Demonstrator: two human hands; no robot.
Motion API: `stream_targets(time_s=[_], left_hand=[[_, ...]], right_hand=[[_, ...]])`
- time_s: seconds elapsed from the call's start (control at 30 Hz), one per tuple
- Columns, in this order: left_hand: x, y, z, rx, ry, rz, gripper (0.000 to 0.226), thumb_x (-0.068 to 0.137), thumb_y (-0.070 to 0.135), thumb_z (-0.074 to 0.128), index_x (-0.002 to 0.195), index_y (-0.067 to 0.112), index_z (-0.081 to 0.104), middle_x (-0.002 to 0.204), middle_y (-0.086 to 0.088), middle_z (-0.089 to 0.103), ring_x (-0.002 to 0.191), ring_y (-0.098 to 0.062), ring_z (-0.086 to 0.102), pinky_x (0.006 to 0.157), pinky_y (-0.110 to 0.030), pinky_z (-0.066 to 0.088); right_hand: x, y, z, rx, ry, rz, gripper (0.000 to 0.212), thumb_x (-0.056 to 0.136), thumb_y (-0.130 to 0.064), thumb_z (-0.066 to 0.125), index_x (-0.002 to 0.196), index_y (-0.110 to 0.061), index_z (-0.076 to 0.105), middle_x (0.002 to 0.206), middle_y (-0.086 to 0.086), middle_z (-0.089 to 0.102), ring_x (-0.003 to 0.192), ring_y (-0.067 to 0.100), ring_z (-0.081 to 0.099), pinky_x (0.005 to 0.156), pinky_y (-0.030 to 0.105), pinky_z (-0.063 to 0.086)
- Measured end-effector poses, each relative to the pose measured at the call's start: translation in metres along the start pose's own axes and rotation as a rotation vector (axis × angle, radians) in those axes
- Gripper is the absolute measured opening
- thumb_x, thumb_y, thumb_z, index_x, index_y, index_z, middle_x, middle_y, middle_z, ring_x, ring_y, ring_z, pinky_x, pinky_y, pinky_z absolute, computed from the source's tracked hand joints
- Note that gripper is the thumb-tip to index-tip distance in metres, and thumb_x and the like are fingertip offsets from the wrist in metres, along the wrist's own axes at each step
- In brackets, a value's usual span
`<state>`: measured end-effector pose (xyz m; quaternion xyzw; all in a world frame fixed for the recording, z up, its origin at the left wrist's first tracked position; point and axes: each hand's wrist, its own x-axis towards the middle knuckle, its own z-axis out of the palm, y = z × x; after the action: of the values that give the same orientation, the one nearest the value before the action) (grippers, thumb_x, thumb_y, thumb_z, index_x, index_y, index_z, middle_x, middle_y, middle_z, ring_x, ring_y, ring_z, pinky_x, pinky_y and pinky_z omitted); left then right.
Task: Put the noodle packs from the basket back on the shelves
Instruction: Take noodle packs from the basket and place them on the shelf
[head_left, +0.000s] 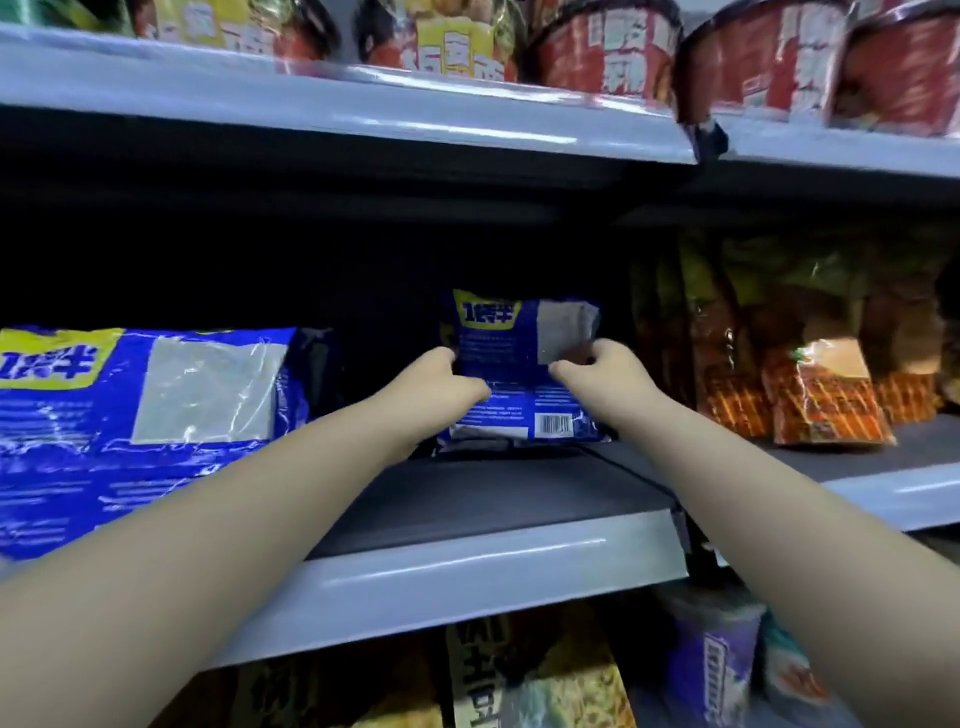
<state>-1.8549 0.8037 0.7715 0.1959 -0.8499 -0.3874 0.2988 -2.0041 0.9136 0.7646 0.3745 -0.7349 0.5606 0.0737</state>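
Observation:
A blue noodle pack (519, 364) with a yellow label and a barcode stands tilted back, deep on the dark middle shelf (493, 566). Both hands grip it. My left hand (441, 389) holds its left edge, and my right hand (602, 374) holds its right edge near a clear window. Its lower edge rests on the shelf surface. The basket is out of view.
A larger blue pack of the same kind (145, 426) lies on the shelf at the left. Orange and brown noodle packs (810, 384) stand to the right. Red bowl noodles (769, 57) line the upper shelf (363, 109). Packs and cups fill the shelf below.

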Motion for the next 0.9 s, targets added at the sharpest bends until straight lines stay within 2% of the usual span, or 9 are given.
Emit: stream_targets(time_s=[0.1,0.2,0.33,0.43,0.47,0.53,0.63,0.7,0.9], left_hand=[[0.009,-0.003,0.010,0.067,-0.034,-0.010,0.045,0.068,0.023,0.057,0.110,0.009,0.057,0.103,-0.019,0.067,0.084,-0.024,0.061,0.072,-0.039,0.047],[0.011,-0.007,0.013,0.218,-0.078,-0.052,0.033,0.081,0.018,0.057,0.114,0.013,0.051,0.109,-0.012,0.063,0.091,-0.023,0.061,0.073,-0.035,0.049],[0.007,-0.008,0.011,0.369,-0.068,-0.067,0.024,0.086,0.018,0.052,0.109,0.010,0.050,0.100,-0.008,0.060,0.076,-0.015,0.053,0.061,-0.027,0.041],[-0.003,-0.005,0.010,0.501,-0.050,-0.075,0.019,0.088,0.020,0.052,0.101,0.008,0.046,0.100,-0.007,0.055,0.079,-0.016,0.051,0.061,-0.028,0.038],[-0.007,-0.003,0.009,0.542,-0.052,-0.064,0.020,0.089,0.021,0.052,0.102,0.008,0.045,0.105,-0.008,0.053,0.083,-0.016,0.050,0.065,-0.028,0.040],[-0.019,-0.002,0.006,0.606,-0.076,-0.019,0.037,0.092,0.027,0.053,0.122,0.007,0.045,0.130,-0.011,0.047,0.103,-0.018,0.050,0.089,-0.030,0.043],[-0.052,0.004,0.001,0.729,-0.078,0.098,0.073,0.096,0.038,0.052,0.153,0.011,0.015,0.160,-0.005,0.015,0.144,-0.017,0.022,0.115,-0.026,0.018],[-0.077,0.008,0.000,0.795,-0.022,0.138,0.078,0.095,0.043,0.051,0.154,0.016,0.008,0.162,-0.004,0.006,0.148,-0.016,0.008,0.120,-0.032,0.014],[-0.168,0.006,-0.004,0.967,0.058,0.096,0.078,0.093,0.056,0.044,0.154,0.023,0.009,0.162,-0.001,0.003,0.148,-0.018,0.009,0.117,-0.048,0.019]], right_hand=[[0.010,0.008,0.009,-0.048,-0.097,0.015,0.020,0.087,-0.028,0.065,0.101,-0.013,0.062,0.097,0.004,0.065,0.078,0.014,0.055,0.071,0.028,0.043],[0.014,0.012,0.008,-0.141,-0.178,0.008,0.042,0.087,-0.035,0.065,0.122,-0.013,0.058,0.119,0.002,0.061,0.102,0.017,0.055,0.083,0.027,0.042],[0.009,0.014,0.000,-0.177,-0.305,-0.021,0.051,0.088,-0.035,0.065,0.134,-0.017,0.052,0.134,-0.002,0.056,0.119,0.016,0.053,0.096,0.025,0.041],[0.002,0.015,-0.006,-0.305,-0.370,-0.034,0.060,0.089,-0.041,0.062,0.141,-0.019,0.044,0.146,0.004,0.045,0.129,0.021,0.046,0.102,0.027,0.037],[-0.002,0.014,-0.008,-0.381,-0.385,-0.034,0.066,0.089,-0.045,0.060,0.146,-0.019,0.039,0.150,0.008,0.037,0.134,0.025,0.041,0.105,0.030,0.036],[-0.012,0.010,-0.012,-0.507,-0.362,-0.060,0.071,0.090,-0.049,0.058,0.150,-0.022,0.030,0.156,0.014,0.021,0.142,0.032,0.026,0.112,0.038,0.030],[-0.037,-0.001,-0.020,-0.523,-0.301,-0.216,0.069,0.091,-0.046,0.059,0.149,-0.022,0.030,0.159,0.012,0.013,0.147,0.029,0.012,0.115,0.040,0.024],[-0.059,-0.008,-0.024,-0.543,-0.315,-0.346,0.069,0.091,-0.045,0.058,0.149,-0.019,0.031,0.159,0.010,0.018,0.148,0.024,0.010,0.117,0.037,0.019],[-0.150,-0.023,-0.033,-0.578,-0.417,-0.542,0.071,0.093,-0.048,0.054,0.152,-0.025,0.023,0.161,0.004,0.012,0.147,0.023,0.012,0.116,0.038,0.021]])
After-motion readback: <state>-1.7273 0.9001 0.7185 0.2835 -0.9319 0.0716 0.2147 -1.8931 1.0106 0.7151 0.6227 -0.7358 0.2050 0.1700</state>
